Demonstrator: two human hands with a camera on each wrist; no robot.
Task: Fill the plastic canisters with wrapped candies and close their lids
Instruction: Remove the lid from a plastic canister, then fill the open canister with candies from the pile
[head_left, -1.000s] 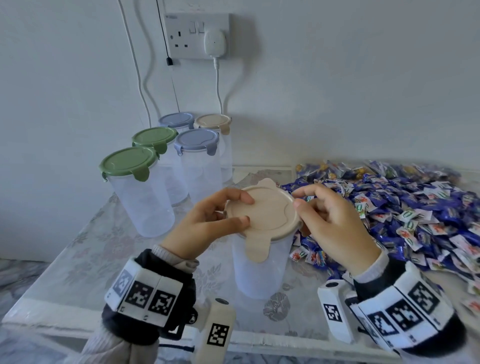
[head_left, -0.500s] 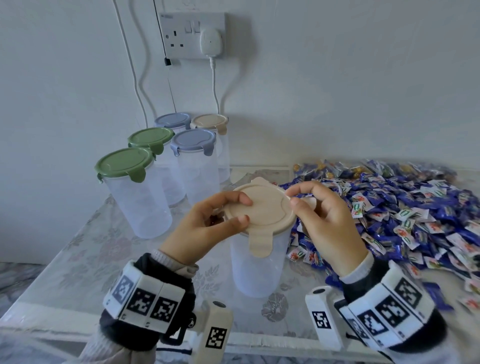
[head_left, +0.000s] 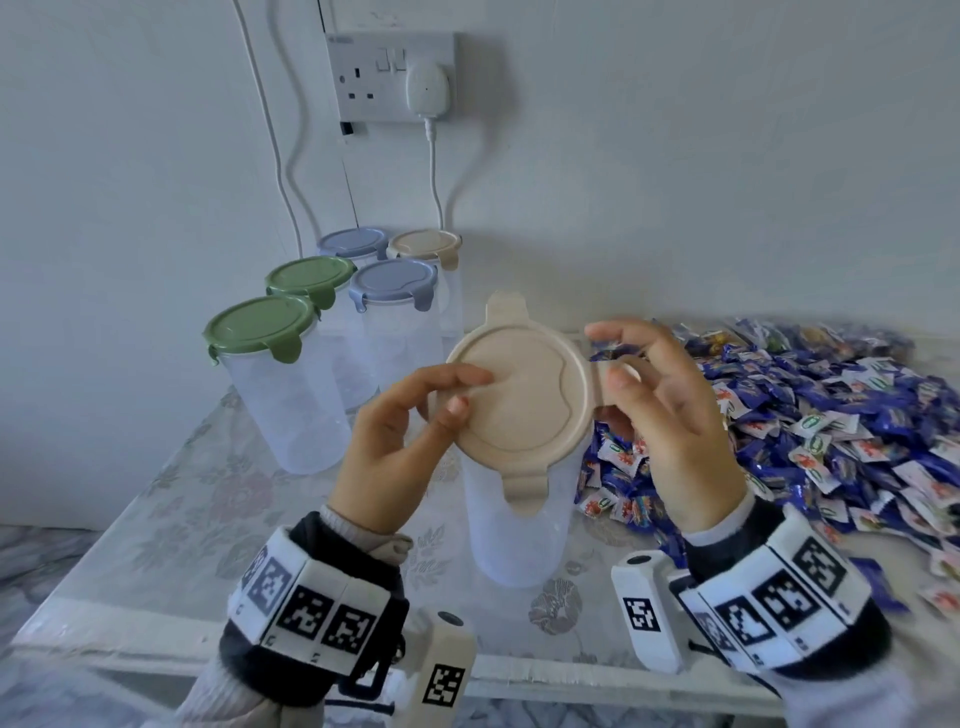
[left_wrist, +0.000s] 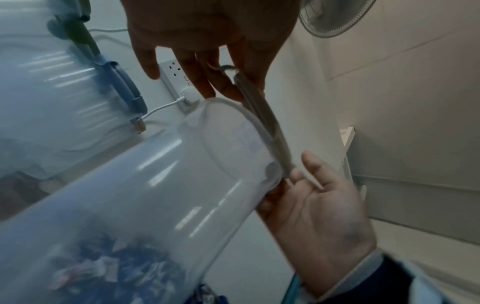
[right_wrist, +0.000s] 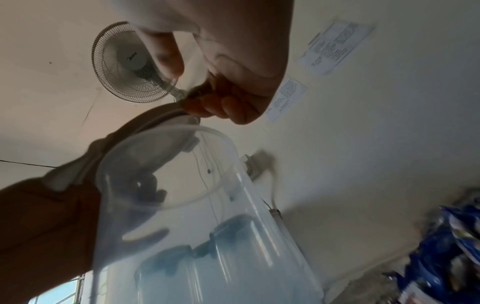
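Observation:
I hold a beige lid (head_left: 524, 395) tilted toward me just above an empty clear canister (head_left: 514, 525) that stands on the table. My left hand (head_left: 467, 391) pinches the lid's left edge, thumb below and fingers on top. My right hand (head_left: 608, 358) pinches the tab on the lid's right side. In the left wrist view the lid (left_wrist: 262, 121) shows edge-on, raised off the canister's rim (left_wrist: 223, 102) on one side. The right wrist view shows my right hand's fingers (right_wrist: 221, 107) curled on the lid's tab over the open canister (right_wrist: 194, 205). A big pile of blue and white wrapped candies (head_left: 831, 415) lies to the right.
Several closed empty canisters stand at the back left: two with green lids (head_left: 260, 327), two with blue lids (head_left: 392, 280), one with a beige lid (head_left: 423, 243). A wall socket (head_left: 389, 78) with a plugged charger and cables hangs above them. The table's front edge (head_left: 519, 675) is close to my wrists.
The lid lay flat on the canister; now it is lifted and tilted up toward me. My right hand has shifted to the lid's right side tab.

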